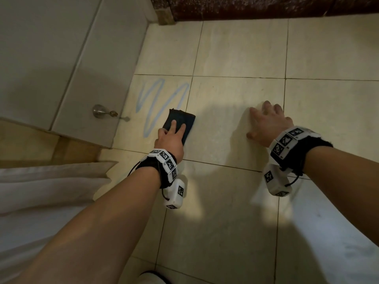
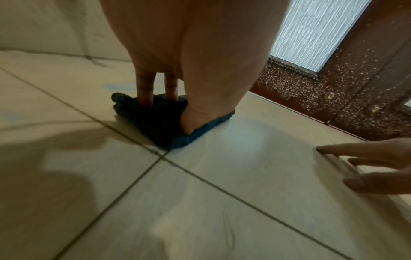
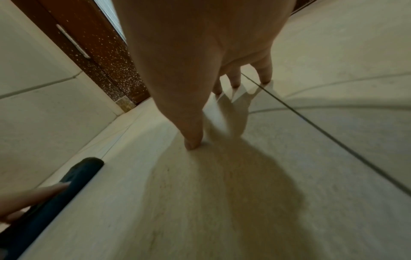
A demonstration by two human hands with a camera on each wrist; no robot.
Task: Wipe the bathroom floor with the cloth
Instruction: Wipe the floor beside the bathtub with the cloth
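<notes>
The tiled floor (image 1: pixel 235 54) is filling most of the head view, its cream tiles divided by dark grout lines. A white door (image 1: pixel 67 58) is standing along its left edge, and a red-brown speckled threshold (image 1: pixel 266 7) is running across the top. A pale fabric (image 1: pixel 41 181) is lying at lower left. On the tile beside the door, a light blue zigzag streak (image 1: pixel 158 103) is showing, its loops running toward and away from the viewer.

The cloth (image 1: pixel 180 121), dark blue and folded into an oblong pad, is lying flat on the floor at the near right end of the streak, just left of a grout line. Its long axis is running from the wrist up and slightly right, toward the threshold. The left hand (image 1: pixel 170 140) is pressing on it with straight fingers (image 2: pixel 145 91) and the thumb, holding it down rather than wrapping it.

The right hand (image 1: pixel 266 124) is resting well apart on bare tile, fingers spread wide, fingertips (image 3: pixel 264 77) and thumb touching the floor.

A small metal door stop (image 1: pixel 100 112) is sitting at the door's base.
</notes>
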